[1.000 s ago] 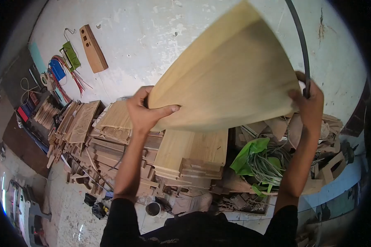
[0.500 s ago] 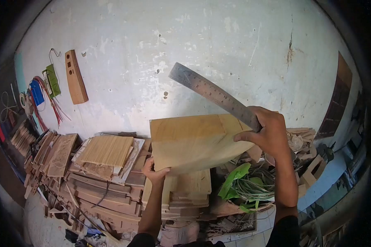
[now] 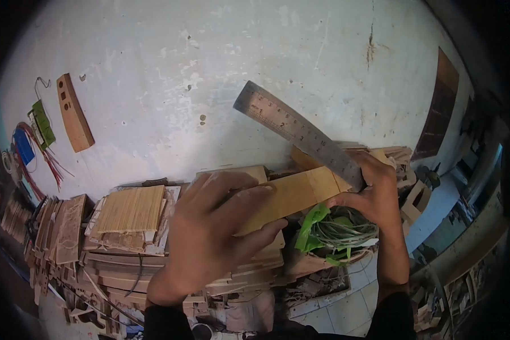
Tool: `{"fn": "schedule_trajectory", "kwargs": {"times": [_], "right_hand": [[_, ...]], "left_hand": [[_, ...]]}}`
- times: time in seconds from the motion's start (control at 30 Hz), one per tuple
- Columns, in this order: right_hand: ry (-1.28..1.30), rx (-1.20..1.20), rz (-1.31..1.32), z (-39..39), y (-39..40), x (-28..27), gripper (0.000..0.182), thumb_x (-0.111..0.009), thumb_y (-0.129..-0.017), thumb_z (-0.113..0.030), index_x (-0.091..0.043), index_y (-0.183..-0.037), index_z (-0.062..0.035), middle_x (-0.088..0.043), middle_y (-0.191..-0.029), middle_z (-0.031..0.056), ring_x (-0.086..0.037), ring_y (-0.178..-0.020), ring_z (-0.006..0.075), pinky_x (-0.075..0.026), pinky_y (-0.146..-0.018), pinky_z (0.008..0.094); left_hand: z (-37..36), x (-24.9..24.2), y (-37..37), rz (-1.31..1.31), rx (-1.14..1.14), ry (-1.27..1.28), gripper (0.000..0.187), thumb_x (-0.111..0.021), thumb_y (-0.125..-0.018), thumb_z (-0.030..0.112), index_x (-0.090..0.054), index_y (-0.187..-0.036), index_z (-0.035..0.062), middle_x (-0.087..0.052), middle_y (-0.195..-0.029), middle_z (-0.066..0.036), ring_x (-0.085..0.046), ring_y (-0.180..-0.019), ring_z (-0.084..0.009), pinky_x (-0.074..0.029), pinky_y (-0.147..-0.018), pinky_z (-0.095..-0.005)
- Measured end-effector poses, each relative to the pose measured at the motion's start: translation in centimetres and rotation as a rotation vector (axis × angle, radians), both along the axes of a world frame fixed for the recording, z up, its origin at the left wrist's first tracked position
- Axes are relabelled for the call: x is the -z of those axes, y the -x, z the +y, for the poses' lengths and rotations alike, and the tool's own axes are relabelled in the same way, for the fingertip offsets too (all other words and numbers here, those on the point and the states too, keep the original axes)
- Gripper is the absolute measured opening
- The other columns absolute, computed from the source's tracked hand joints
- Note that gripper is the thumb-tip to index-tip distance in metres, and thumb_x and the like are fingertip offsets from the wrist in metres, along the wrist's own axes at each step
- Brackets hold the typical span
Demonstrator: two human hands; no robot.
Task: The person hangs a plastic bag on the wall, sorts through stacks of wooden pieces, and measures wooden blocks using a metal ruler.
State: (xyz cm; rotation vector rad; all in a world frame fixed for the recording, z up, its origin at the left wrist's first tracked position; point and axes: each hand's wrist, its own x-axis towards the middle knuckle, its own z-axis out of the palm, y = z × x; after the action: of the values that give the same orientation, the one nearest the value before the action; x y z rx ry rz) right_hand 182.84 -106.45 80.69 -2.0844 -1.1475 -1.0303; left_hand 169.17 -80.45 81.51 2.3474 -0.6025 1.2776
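My right hand (image 3: 371, 184) is closed on a steel ruler (image 3: 292, 127) and on the far end of a pale wooden board (image 3: 297, 195). The ruler slants up and left from the fist, its inch and centimetre marks facing me. The board is seen mostly along a narrow side, its left end nearer me. My left hand (image 3: 209, 232), slightly blurred and close to the camera, has its fingers above and its thumb below that near end. It covers much of the board there.
Stacked wood (image 3: 136, 272) lies along the wall, with a thin slatted panel (image 3: 133, 209) on top. Below the board is a bundle of grey-green strands (image 3: 343, 235) with a green leaf-like wrap (image 3: 313, 229). A shaped wooden piece (image 3: 73, 113) hangs on the wall.
The board has turned from showing its broad face to showing a narrow side. My left hand has come up and nearer the camera, while my right hand keeps the ruler. The view has shifted right.
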Motion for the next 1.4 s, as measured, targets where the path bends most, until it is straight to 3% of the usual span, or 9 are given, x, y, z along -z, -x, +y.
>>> {"fn": "schedule_trajectory", "kwargs": {"times": [0.13, 0.2, 0.43, 0.6, 0.73, 0.8, 0.9, 1.13, 1.4], "right_hand": [[-0.004, 0.043, -0.02, -0.6, 2.0, 1.4, 0.081, -0.09, -0.047, -0.044, -0.065, -0.106, 0.0044, -0.07, -0.097, 0.0183, -0.07, -0.086, 0.0325, -0.053, -0.077, 0.0361], [0.05, 0.055, -0.045, -0.8, 3.4, 1.5, 0.069, -0.087, -0.054, -0.046, -0.067, -0.106, -0.005, -0.07, -0.097, 0.0109, -0.069, -0.085, 0.0276, -0.054, -0.07, 0.0353], [0.059, 0.022, -0.056, -3.1, 4.8, 4.3, 0.07, -0.083, -0.062, -0.045, -0.063, -0.116, -0.0067, -0.065, -0.111, 0.0078, -0.068, -0.085, 0.0243, -0.054, -0.069, 0.0364], [-0.174, -0.156, 0.279, -8.0, 8.9, 8.0, 0.077, -0.071, -0.084, -0.037, -0.035, -0.145, -0.0057, -0.051, -0.129, 0.0217, -0.059, -0.109, 0.0391, -0.052, -0.085, 0.0428], [-0.241, -0.324, 0.639, -12.5, 15.1, 12.8, 0.072, -0.061, -0.093, -0.026, -0.024, -0.151, -0.0048, -0.051, -0.125, 0.0288, -0.055, -0.112, 0.0469, -0.048, -0.092, 0.0455], [-0.176, -0.247, 0.422, -12.8, 16.7, 14.6, 0.069, -0.056, -0.095, -0.02, -0.021, -0.153, -0.0074, -0.053, -0.118, 0.0302, -0.06, -0.102, 0.0449, -0.052, -0.083, 0.0457], [0.074, -0.228, 0.562, -13.4, 17.8, 16.9, 0.068, -0.057, -0.094, -0.018, -0.023, -0.153, -0.0089, -0.055, -0.107, 0.0277, -0.064, -0.084, 0.0412, -0.055, -0.068, 0.0448], [0.04, -0.214, 0.689, -12.9, 19.8, 19.5, 0.064, -0.058, -0.094, -0.015, -0.029, -0.15, -0.0065, -0.063, -0.104, 0.0242, -0.065, -0.083, 0.0422, -0.054, -0.069, 0.0436], [-0.138, -0.314, 0.568, -11.3, 20.3, 20.8, 0.072, -0.062, -0.09, -0.013, -0.025, -0.152, -0.0099, -0.063, -0.085, 0.0163, -0.065, -0.064, 0.0319, -0.053, -0.055, 0.0412]], "left_hand": [[-3.9, -0.7, 2.7, 0.108, -0.326, -0.257, 0.052, -0.083, -0.07, 0.027, -0.061, -0.11, 0.0023, -0.063, -0.092, -0.01, -0.062, -0.087, -0.0289, -0.051, -0.074, -0.0396], [-5.3, -0.5, 2.7, 0.127, -0.359, -0.333, 0.049, -0.078, -0.074, 0.034, -0.061, -0.111, 0.0059, -0.062, -0.09, -0.008, -0.063, -0.084, -0.0264, -0.05, -0.072, -0.0389], [-10.7, 2.2, 3.4, 0.159, -0.457, -0.4, 0.051, -0.072, -0.079, 0.042, -0.062, -0.113, 0.0058, -0.064, -0.09, -0.01, -0.064, -0.084, -0.0304, -0.05, -0.075, -0.0407], [-13.3, 3.0, 4.0, 0.217, -0.526, -0.327, 0.052, -0.073, -0.078, 0.043, -0.062, -0.115, 0.0076, -0.066, -0.09, -0.009, -0.065, -0.084, -0.0302, -0.051, -0.075, -0.0402], [-14.5, 3.7, 4.9, 0.215, -0.539, -0.309, 0.056, -0.074, -0.077, 0.043, -0.061, -0.12, 0.0096, -0.068, -0.095, -0.01, -0.066, -0.085, -0.0316, -0.052, -0.073, -0.0414], [-15.3, 4.3, 5.3, 0.228, -0.54, -0.304, 0.059, -0.074, -0.078, 0.043, -0.059, -0.125, 0.0109, -0.067, -0.095, -0.01, -0.067, -0.083, -0.0312, -0.052, -0.073, -0.0423], [-16.1, 5.4, 5.8, 0.212, -0.528, -0.386, 0.061, -0.073, -0.079, 0.039, -0.054, -0.132, 0.0142, -0.066, -0.094, -0.008, -0.066, -0.081, -0.0291, -0.052, -0.071, -0.0388], [-17.3, 6.5, 7.3, 0.26, -0.468, -0.361, 0.058, -0.076, -0.076, 0.035, -0.06, -0.129, 0.0181, -0.065, -0.097, -0.007, -0.065, -0.08, -0.0286, -0.051, -0.073, -0.0414], [-17.3, 7.3, 8.1, 0.21, -0.462, -0.351, 0.056, -0.076, -0.075, 0.029, -0.06, -0.127, 0.0167, -0.064, -0.098, -0.006, -0.064, -0.081, -0.0274, -0.052, -0.07, -0.0388]]}}
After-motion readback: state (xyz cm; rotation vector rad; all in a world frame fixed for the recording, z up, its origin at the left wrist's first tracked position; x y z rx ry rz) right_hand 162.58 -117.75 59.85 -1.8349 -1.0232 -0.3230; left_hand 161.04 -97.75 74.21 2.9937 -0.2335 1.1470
